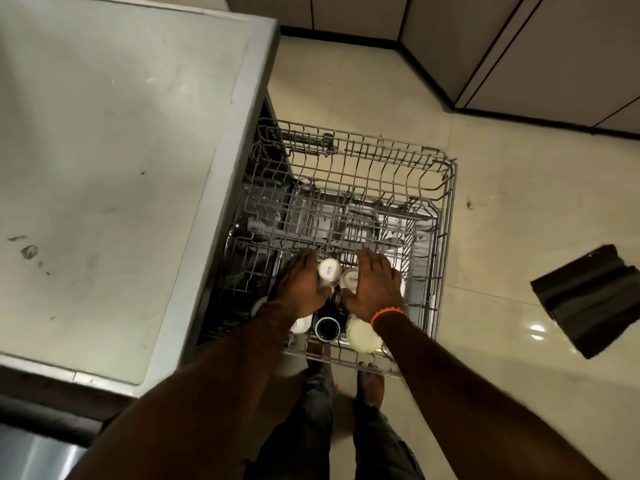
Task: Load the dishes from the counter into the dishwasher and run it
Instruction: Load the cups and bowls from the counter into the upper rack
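Note:
The dishwasher's grey wire rack (446,209) is pulled out over the floor. Near its front, two white cups stand upside down side by side. My left hand (299,287) grips the left white cup (329,270) from its left side. My right hand (375,289), with an orange band at the wrist, lies over the right white cup (348,280), which sits between thumb and fingers. Closer to me in the rack are another white cup (302,323), a dark blue mug (327,329) and a white bowl (362,337), partly hidden by my wrists.
The grey countertop (114,168) fills the left side above the dishwasher body. A dark folded mat (588,299) lies on the glossy tile floor to the right. Cabinet fronts (519,46) run along the far wall. My feet stand just under the rack's front edge.

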A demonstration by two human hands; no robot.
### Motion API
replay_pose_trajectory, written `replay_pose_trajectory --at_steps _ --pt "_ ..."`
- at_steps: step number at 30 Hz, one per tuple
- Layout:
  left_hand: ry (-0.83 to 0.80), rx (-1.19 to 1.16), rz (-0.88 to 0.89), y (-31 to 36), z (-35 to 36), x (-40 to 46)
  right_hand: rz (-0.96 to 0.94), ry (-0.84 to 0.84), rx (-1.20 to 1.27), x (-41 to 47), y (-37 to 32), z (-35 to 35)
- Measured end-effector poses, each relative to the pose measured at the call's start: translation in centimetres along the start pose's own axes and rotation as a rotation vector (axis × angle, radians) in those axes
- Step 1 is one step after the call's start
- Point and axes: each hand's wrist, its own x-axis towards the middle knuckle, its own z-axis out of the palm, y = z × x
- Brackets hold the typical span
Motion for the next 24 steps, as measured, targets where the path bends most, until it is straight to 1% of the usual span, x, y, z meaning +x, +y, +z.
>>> replay_pose_trajectory --at_steps 3,6,9,11,14,18,20,24 --pt "-0.013 0.016 -0.007 1.0 -1.4 -1.6 0.030 -0.008 0.026 -1.5 0.2 -1.4" --pt "-0.002 0.003 -0.008 2.3 -3.0 -3.9 0.006 -0.029 0.011 -3.2 -0.3 -2.9" --pt "0.054 0.026 0.001 3.4 -4.3 -6.9 -0.070 -0.018 0.004 -5.2 -1.6 -4.6" --pt "0.090 0.055 0.004 4.1 -4.9 -8.9 -0.159 0.011 -0.038 -6.5 -2.6 -5.5" --pt "0.169 0.065 -0.004 4.7 -5.8 -12.2 -0.300 0.028 -0.108 -8.5 -4.1 -7.1" --pt "0.266 0.047 -0.011 4.8 -7.0 -16.5 -0.421 0.027 -0.179 -10.6 -6.4 -8.9" --pt "0.341 0.042 0.002 4.4 -7.4 -18.9 -0.479 0.062 -0.236 -11.6 -7.7 -9.6" --pt "0.498 0.055 0.029 2.9 -8.0 -23.5 -0.596 0.071 -0.286 -13.2 -10.4 -10.8"
